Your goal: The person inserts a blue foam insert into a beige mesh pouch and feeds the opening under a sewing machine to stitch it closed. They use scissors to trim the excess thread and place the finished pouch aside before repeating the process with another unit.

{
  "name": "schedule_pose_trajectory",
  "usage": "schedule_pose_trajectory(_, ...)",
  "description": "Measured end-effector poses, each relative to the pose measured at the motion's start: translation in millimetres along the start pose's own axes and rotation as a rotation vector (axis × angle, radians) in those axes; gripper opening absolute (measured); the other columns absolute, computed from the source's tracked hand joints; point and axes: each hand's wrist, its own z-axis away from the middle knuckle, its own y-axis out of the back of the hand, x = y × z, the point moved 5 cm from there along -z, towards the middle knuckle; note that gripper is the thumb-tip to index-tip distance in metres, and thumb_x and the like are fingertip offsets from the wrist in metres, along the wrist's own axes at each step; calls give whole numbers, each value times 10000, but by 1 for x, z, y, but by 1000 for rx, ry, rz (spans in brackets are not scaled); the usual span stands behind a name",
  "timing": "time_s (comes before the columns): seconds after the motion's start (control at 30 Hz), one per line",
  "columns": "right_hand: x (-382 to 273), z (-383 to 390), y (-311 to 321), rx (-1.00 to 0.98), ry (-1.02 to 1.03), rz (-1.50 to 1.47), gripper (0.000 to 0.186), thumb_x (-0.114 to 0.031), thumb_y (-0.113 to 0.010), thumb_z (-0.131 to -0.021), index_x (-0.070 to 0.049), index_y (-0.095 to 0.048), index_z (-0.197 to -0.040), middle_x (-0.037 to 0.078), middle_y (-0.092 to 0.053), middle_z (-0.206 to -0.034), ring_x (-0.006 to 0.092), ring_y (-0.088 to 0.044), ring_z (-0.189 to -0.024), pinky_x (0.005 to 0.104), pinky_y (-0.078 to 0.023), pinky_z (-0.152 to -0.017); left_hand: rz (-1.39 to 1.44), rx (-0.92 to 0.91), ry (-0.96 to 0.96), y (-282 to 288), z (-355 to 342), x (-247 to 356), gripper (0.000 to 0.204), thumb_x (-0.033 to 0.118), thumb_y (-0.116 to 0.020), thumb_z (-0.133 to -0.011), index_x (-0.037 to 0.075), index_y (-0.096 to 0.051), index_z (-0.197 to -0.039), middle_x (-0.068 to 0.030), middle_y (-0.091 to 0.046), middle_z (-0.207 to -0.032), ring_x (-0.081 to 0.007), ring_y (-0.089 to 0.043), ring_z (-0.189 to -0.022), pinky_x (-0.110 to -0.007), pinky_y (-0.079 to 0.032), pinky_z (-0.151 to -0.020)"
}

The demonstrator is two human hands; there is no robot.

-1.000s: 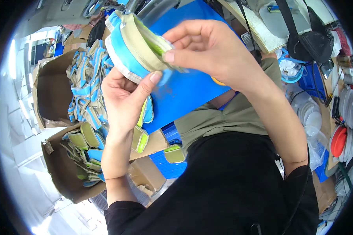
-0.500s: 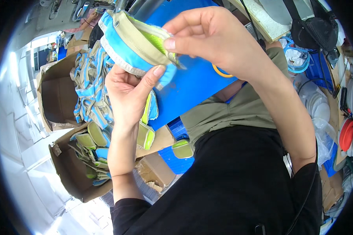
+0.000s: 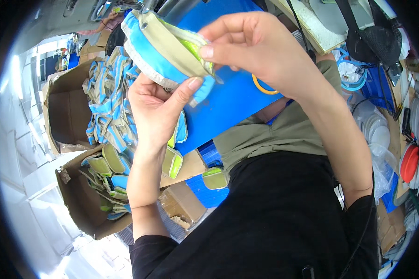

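A curved, sewn fabric piece (image 3: 165, 51) in blue and beige, with pale edging and a lime-green inside, is held up above the blue work surface (image 3: 219, 109). My left hand (image 3: 156, 107) grips its lower edge, thumb pressed on the outer face and the fingers hidden behind. At the right end, my right hand (image 3: 251, 44) pinches the pale edging beside the green lining between thumb and fingers. A yellow ring (image 3: 264, 87) shows on the blue surface below my right hand.
To the left, a heap of blue and beige fabric strips (image 3: 109, 102) lies by an open cardboard box (image 3: 70, 109). A lower box (image 3: 79, 204) holds several green, beige and blue fabric pieces. Machine parts (image 3: 74, 16) overhang the upper left. Cluttered shelves with a red disc (image 3: 410, 162) line the right.
Both hands and the fabric piece have shifted slightly to the right in the picture. The grip of each hand looks the same.
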Motion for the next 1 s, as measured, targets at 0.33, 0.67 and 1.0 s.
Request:
schedule_pose_trajectory(0.33, 1, 5, -15, 95, 52, 64, 201, -109, -759, -912, 14, -730, -1068, 63, -747, -859, 97, -678, -771, 277, -546, -717, 69, -52, 69, 0, -1, 2, 421, -70, -798, -855, -22, -675, -1255, -99, -762, -1141, -143, -724, -1021, -306, -585, -919)
schedule_pose_trajectory(0.67, -12, -7, -22, 127, 61, 138, 277, -178, -780, -902, 38, -733, -1069, 63, -744, -832, 117, -710, -735, 274, -542, -637, 568, 42, 314, 20, -39, -1, 314, 205, -686, -1021, 4, -643, -1258, -108, -736, -1158, -178, -717, -1048, -347, -588, -930)
schedule_pose_trajectory(1.0, 6, -19, -21, 45, -13, -69, 265, -147, -759, -939, 70, -747, -1091, 82, -758, -875, 95, -698, -782, 254, -539, -673, 881, 17, 445, 21, -38, 2, 295, 144, -666, -1018, -8, -630, -1269, -141, -730, -1148, -231, -735, -1016, -379, -612, -931)
